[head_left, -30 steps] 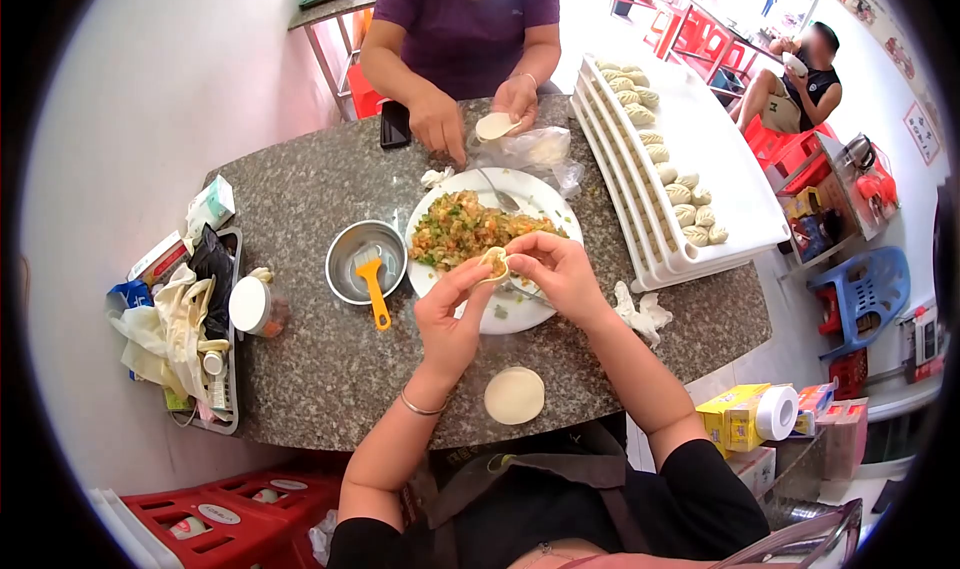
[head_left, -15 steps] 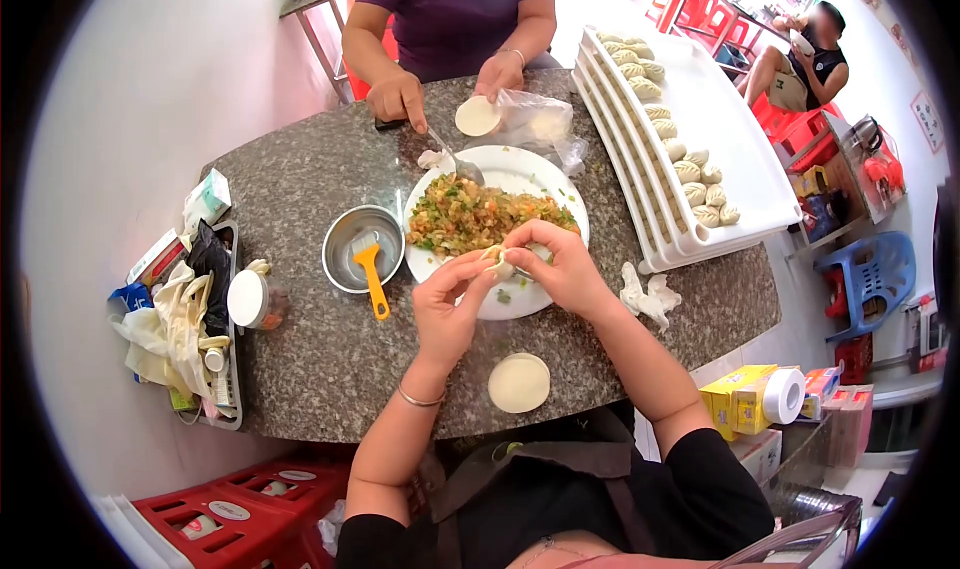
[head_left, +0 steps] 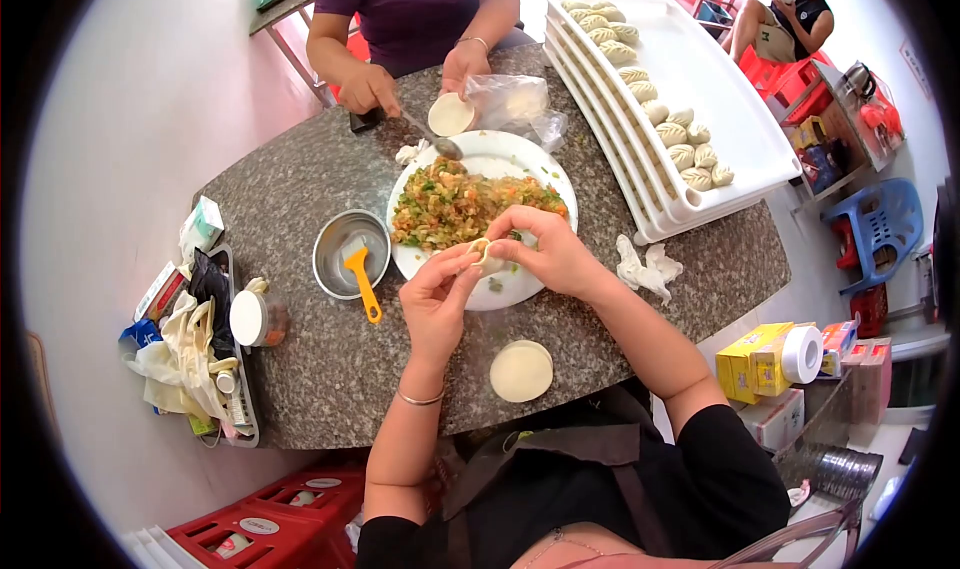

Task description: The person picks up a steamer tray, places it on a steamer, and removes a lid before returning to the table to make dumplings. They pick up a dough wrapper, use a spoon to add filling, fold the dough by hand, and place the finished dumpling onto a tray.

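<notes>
A partly closed dumpling (head_left: 481, 253) is pinched between the fingers of my left hand (head_left: 436, 287) and my right hand (head_left: 541, 253). Both hands are above the near edge of a white plate (head_left: 512, 147) heaped with chopped vegetable filling (head_left: 470, 207). Below them, a small stack of round dough wrappers (head_left: 521, 371) lies on the stone tabletop. Across from me, a person in a purple shirt holds a spoon (head_left: 447, 149) at the filling with one hand and a round wrapper (head_left: 451, 116) in the other.
Stacked white trays (head_left: 720, 99) carry rows of pleated dumplings (head_left: 675, 134) at the right. A metal bowl (head_left: 328, 254) with a yellow-handled tool (head_left: 362, 281) stands left of the plate. Crumpled tissue (head_left: 648, 269), a lidded jar (head_left: 257, 319) and a cluttered basket (head_left: 240, 409) are also around.
The view has shifted slightly. The dumpling's edge now shows a rounder opening between my fingertips. The other person's spoon has moved toward the filling's far left edge.
</notes>
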`<control>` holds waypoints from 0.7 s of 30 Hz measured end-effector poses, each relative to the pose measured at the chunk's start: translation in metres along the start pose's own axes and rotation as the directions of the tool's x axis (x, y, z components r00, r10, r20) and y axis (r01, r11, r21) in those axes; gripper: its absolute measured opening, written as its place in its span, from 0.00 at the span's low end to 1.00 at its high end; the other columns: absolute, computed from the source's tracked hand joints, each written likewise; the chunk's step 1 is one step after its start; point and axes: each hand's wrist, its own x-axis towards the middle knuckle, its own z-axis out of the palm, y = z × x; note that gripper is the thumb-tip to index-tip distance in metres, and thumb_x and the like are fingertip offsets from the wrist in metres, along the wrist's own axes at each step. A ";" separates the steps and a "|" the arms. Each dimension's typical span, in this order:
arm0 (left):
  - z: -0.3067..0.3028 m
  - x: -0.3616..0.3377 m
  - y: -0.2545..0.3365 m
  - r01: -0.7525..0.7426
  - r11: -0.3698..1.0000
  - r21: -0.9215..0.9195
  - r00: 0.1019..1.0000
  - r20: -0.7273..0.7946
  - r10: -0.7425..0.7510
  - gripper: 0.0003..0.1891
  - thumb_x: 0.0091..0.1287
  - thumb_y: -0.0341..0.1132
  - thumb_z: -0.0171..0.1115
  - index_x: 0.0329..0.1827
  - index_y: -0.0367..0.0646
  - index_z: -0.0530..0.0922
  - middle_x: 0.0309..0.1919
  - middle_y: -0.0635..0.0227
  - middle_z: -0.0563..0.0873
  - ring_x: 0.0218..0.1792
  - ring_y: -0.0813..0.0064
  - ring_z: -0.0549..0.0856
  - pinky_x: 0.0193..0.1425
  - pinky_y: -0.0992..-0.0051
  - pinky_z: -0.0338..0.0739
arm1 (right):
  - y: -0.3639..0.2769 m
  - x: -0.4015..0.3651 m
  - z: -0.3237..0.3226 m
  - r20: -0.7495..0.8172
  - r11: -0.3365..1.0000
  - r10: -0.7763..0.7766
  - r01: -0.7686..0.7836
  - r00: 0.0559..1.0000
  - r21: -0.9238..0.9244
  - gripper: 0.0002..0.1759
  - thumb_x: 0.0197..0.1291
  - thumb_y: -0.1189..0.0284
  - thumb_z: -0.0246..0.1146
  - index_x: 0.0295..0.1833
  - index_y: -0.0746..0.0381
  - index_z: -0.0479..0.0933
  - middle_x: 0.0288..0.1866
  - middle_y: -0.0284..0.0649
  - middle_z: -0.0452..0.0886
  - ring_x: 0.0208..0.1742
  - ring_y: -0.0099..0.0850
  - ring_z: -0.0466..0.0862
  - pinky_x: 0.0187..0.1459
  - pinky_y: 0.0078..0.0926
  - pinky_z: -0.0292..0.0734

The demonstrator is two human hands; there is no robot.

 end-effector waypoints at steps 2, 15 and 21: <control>-0.001 -0.002 -0.003 0.029 0.999 0.020 0.999 -0.019 -0.028 0.09 0.64 0.22 0.65 0.47 0.32 0.81 0.48 0.56 0.85 0.46 0.76 0.84 0.50 0.78 0.79 | 0.004 -0.001 0.005 -0.019 0.997 -0.081 0.080 0.997 -0.023 0.08 0.60 0.73 0.65 0.36 0.68 0.78 0.33 0.37 0.81 0.38 0.24 0.79 0.42 0.23 0.73; 0.000 -0.001 -0.002 0.101 0.995 -0.022 0.988 -0.116 -0.103 0.07 0.63 0.22 0.66 0.42 0.32 0.79 0.45 0.59 0.85 0.44 0.77 0.84 0.49 0.79 0.79 | 0.004 -0.003 0.010 -0.068 0.908 -0.331 0.298 0.941 -0.294 0.07 0.55 0.73 0.68 0.35 0.65 0.80 0.34 0.41 0.83 0.41 0.36 0.82 0.48 0.32 0.73; 0.000 0.000 0.001 0.093 0.993 -0.070 0.995 -0.030 -0.096 0.08 0.62 0.20 0.65 0.44 0.31 0.82 0.48 0.59 0.85 0.46 0.77 0.83 0.50 0.78 0.79 | 0.003 0.000 -0.001 -0.010 1.000 -0.023 0.023 1.000 0.012 0.08 0.58 0.73 0.67 0.36 0.67 0.79 0.35 0.39 0.82 0.41 0.26 0.80 0.44 0.26 0.73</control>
